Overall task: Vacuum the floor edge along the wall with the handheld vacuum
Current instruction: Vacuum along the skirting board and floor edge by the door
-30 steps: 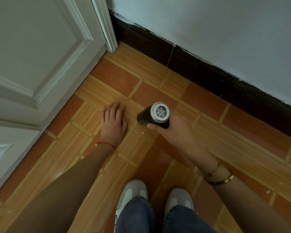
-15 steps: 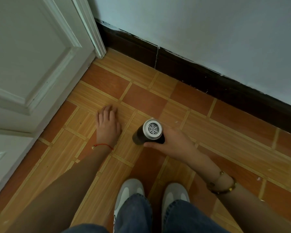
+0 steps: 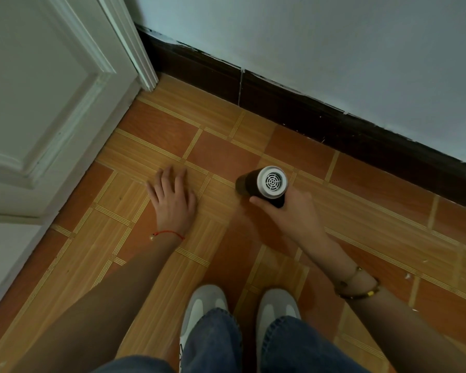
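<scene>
Open tiled floor (image 3: 361, 200) lies between the handheld vacuum (image 3: 264, 185) and the dark baseboard (image 3: 334, 125); a bare strip runs along the wall (image 3: 334, 49) to the right edge of view. To the left, the white door (image 3: 38, 103) and its frame (image 3: 135, 49) close off the corner. Left hand (image 3: 172, 197) rests flat on the floor, fingers spread, occupying the space between the door and the vacuum; a clear gap separates it from the vacuum. Right hand (image 3: 293, 211) is wrapped around the vacuum grip. Shoes (image 3: 207, 305) stand near the bottom, behind both hands. Small pale specks (image 3: 407, 275) lie on the right-hand tiles.
</scene>
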`<state>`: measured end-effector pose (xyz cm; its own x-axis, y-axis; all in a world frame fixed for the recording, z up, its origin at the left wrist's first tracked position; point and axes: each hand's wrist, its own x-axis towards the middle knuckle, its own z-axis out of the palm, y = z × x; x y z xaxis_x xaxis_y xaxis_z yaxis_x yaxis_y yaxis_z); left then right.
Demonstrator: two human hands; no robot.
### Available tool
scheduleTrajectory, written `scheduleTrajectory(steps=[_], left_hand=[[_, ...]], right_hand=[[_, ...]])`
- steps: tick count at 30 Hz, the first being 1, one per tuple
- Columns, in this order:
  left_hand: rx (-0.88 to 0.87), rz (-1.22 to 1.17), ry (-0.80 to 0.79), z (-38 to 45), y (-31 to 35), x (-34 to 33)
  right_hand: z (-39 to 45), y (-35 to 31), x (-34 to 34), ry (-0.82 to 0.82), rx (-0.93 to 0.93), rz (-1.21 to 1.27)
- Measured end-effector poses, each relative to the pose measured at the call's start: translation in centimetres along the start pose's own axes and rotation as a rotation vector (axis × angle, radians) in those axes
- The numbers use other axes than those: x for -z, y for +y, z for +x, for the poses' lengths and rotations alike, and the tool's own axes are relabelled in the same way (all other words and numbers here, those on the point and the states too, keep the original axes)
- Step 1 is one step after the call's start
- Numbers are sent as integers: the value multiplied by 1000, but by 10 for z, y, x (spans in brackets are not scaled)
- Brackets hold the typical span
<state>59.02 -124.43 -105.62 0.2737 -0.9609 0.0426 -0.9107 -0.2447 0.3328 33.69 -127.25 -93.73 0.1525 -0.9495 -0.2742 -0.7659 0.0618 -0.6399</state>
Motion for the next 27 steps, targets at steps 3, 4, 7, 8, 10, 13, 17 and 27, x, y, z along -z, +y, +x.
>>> scheduleTrajectory(steps=[3,4,7,8,10,13,17,27], left_hand=[[-11,-2,15,-2,1,-2],[-13,-4,19,-2,1,-2],[-58,-5,21,-4,3,-1],[-99,-7,16,-4,6,-1],[-179,-24,1,-4,14,-2],[-218,-64,-26,-1,30,-6],[-245,-49,-50,1,37,-12],[-264,-44,-59,2,28,-7]], right_hand=[[3,-2,1,-85,27,-3],[2,-3,0,-125,37,-4],[-3,-3,-2,-124,18,9],[-5,-1,-3,-91,-3,10],[-10,4,-1,-11,-50,0],[-15,12,6,106,-98,21],[-23,24,13,211,-161,39],[-14,34,20,194,-173,50]])
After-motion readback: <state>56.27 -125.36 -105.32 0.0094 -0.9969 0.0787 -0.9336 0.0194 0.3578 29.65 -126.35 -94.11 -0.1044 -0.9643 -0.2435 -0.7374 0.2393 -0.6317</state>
